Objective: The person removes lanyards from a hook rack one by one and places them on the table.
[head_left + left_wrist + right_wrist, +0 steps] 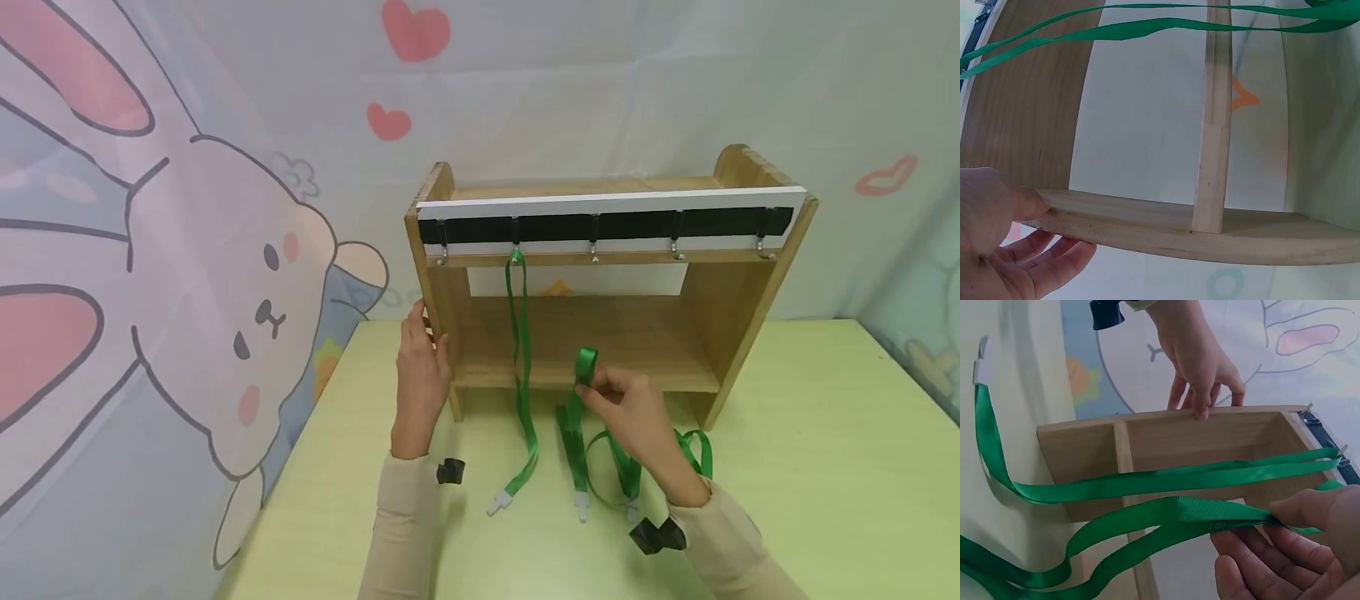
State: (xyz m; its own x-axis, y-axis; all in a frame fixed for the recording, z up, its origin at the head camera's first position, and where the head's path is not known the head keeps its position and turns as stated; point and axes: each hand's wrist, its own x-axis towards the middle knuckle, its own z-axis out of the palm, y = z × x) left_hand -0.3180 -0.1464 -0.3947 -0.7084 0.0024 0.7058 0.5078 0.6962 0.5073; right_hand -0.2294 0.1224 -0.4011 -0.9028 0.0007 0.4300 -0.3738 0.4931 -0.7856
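Note:
A small wooden shelf point(637, 333) stands on the table, with a row of metal hooks along its upper front. My left hand point(422, 371) holds the shelf's left side panel point(1147, 240), thumb on one face and fingers on the other. Between thumb and fingers of my right hand point(633, 412) is a green lanyard point(1125, 515), pinched near its looped top, which sticks up in front of the shelf. Its lower part hangs toward the table and ends in a pale clip point(582, 504). A second green lanyard point(524, 358) hangs from the second hook from the left point(515, 233).
More green lanyards point(628, 475) lie on the table below my right forearm, partly hidden by it. The other hooks, such as the middle hook point(595, 242), carry nothing. Behind the shelf hangs a cloth backdrop point(600, 100) with a cartoon rabbit.

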